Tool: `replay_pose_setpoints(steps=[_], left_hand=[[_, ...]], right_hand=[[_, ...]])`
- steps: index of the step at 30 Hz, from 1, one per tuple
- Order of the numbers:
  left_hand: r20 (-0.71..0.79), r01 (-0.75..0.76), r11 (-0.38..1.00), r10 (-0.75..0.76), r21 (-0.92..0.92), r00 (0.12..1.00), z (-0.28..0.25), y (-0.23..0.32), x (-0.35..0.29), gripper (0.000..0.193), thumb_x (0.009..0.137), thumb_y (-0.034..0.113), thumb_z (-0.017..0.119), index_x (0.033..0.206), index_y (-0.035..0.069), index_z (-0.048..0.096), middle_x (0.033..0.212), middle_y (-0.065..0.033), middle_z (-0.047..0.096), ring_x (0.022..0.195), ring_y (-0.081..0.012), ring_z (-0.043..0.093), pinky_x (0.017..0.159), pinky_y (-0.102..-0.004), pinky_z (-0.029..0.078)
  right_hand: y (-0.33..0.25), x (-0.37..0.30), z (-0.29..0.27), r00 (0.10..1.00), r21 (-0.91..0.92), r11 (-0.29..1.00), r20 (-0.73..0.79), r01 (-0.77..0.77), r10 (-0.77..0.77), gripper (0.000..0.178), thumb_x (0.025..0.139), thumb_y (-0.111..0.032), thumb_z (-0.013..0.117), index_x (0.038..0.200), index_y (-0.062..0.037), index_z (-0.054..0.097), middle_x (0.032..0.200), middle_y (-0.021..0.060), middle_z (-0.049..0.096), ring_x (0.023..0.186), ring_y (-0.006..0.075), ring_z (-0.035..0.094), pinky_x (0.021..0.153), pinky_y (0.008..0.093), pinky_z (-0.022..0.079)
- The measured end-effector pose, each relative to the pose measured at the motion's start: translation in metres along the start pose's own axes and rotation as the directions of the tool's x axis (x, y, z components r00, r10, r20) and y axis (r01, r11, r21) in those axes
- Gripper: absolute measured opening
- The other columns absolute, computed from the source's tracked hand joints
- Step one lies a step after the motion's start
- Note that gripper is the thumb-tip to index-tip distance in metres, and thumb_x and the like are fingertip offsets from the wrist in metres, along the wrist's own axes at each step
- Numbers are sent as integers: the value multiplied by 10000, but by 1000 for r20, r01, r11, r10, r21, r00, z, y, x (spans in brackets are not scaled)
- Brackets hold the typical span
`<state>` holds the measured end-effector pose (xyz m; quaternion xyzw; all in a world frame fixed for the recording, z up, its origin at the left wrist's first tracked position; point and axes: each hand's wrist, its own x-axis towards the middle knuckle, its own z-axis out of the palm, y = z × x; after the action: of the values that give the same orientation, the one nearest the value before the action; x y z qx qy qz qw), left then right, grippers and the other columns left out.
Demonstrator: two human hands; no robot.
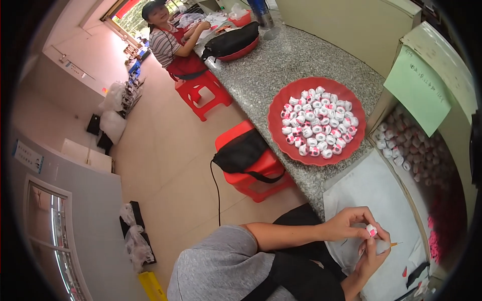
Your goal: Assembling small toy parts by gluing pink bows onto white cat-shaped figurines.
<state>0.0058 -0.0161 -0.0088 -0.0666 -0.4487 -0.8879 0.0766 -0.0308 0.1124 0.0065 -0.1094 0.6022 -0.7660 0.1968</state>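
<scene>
Holding one white-and-pink piece (pixel 371 230), pinched between left hand (pixel 350 223) and right hand (pixel 372 260); showing no clear long axis; with red bowl (pixel 275 120) ahead-left, nearer left hand.

A co-worker (pixel 165 47) in a dark cap, striped top and red apron sits on a red stool (pixel 204 93) beside the speckled grey counter (pixel 311 57). A black cloth or bag (pixel 233 41) covers most of a red bowl (pixel 246 52) there. Nearer, another red stool (pixel 271 173) bears a black bag (pixel 242 151). Whitish plastic bags (pixel 113 125) lie along the left wall, and a pale green note (pixel 418 90) hangs at right.
</scene>
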Motion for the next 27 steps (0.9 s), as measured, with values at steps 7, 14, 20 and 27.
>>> replay_pose_setpoints(steps=[7, 14, 20, 27], left_hand=[[-18, -188, 583, 329, 790, 944, -26, 68, 24, 257, 636, 48, 635, 870, 21, 531, 864, -67, 533, 848, -167, 495, 754, -275, 375], [116, -23, -176, 542, 984, 833, -54, 108, 63, 392, 622, 43, 625, 991, 32, 493, 1032, -112, 470, 975, -245, 430, 811, -316, 334], [310, -310, -30, 188, 950, 932, -4, 8, 151, 203, 663, 111, 593, 851, 49, 547, 805, -101, 541, 782, -259, 508, 647, -325, 411], [505, -312, -553, 236, 772, 830, -2, -48, 197, 245, 607, 151, 616, 807, 40, 529, 684, -96, 524, 661, -223, 524, 568, -306, 413]], right_hand=[[-16, 1, -2, 985, -67, 995, -162, -70, 59, 319, 684, -40, 525, 987, 39, 466, 676, 83, 520, 430, 60, 382, 363, 154, 294], [-7, -4, -37, 976, -50, 995, -202, -89, 77, 380, 675, -44, 525, 1035, 12, 418, 715, 77, 496, 446, 67, 376, 367, 157, 300], [-14, -14, -45, 980, 118, 990, -190, 74, -51, 397, 655, -26, 457, 1024, -63, 315, 867, 107, 419, 477, 104, 392, 355, 172, 303], [-11, -24, -55, 978, 104, 992, -201, 75, -53, 302, 656, -62, 451, 921, -72, 305, 908, 132, 396, 496, 132, 421, 345, 193, 328]])
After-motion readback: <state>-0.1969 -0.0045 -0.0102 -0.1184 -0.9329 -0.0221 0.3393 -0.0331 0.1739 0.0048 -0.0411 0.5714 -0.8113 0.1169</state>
